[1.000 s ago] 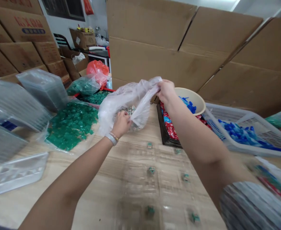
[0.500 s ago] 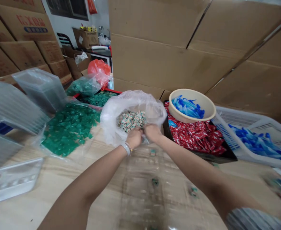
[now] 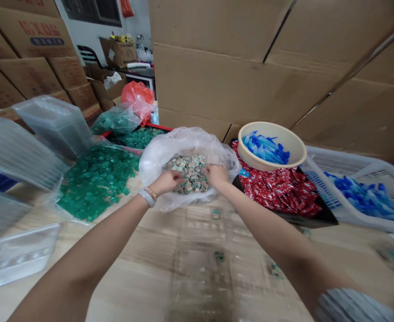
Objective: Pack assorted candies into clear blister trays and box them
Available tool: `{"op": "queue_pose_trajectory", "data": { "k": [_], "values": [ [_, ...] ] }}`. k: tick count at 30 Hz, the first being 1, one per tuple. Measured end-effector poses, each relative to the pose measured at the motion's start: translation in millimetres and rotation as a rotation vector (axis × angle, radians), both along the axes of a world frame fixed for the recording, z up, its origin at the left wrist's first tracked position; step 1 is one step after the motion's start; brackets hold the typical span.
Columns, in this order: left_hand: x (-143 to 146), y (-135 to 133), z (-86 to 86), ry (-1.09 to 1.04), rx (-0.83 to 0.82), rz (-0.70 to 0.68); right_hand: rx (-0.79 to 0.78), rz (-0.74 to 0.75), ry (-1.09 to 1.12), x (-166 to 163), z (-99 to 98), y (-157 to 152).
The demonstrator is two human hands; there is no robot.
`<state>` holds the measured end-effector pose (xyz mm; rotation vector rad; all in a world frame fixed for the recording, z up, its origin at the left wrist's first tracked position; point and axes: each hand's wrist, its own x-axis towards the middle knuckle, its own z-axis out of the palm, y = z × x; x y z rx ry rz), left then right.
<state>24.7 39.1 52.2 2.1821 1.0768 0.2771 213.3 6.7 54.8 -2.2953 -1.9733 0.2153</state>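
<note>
A white plastic bag point(image 3: 170, 150) stands open on the wooden table, full of small green, white and red wrapped candies point(image 3: 188, 170). My left hand point(image 3: 165, 182) grips the bag's near left rim, fingers curled over it. On the near right rim sits my right hand point(image 3: 216, 174), also closed on the plastic. Both hands hold the mouth of the bag apart. A clear blister tray point(image 3: 203, 264) with a few small green pieces in its pockets lies on the table in front of the bag.
A heap of green candies point(image 3: 94, 179) lies left of the bag, with stacked clear trays point(image 3: 19, 152) further left. Right of the bag are red packets point(image 3: 277, 188) in a black tray, a cream bowl point(image 3: 295, 147) of blue pieces and a white basket point(image 3: 351, 172). Cardboard boxes point(image 3: 250, 67) wall the back.
My right hand came down from holding the bag's top up high. Both hands then pulled the bag's mouth open and moved apart along the near rim, baring the candies.
</note>
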Motion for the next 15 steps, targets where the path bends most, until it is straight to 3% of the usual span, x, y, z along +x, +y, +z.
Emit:
{"op": "queue_pose_trajectory", "data": {
  "k": [4,7,11,15],
  "values": [
    [19.9,17.2,-2.4,-0.113,-0.028,0.076,0.104,0.141,0.076,-30.9,-5.0,4.5],
    [7.3,27.2,-4.4,-0.136,-0.104,0.124,0.095,0.287,0.143,-27.7,-19.5,-3.5],
    [-5.4,33.9,6.0,-0.258,-0.248,0.207,0.178,0.135,0.353,-5.0,-19.8,4.5],
    [37.5,32.5,28.9,-0.467,-0.365,0.322,0.310,-0.068,0.502,-15.8,1.6,40.2]
  ]
}}
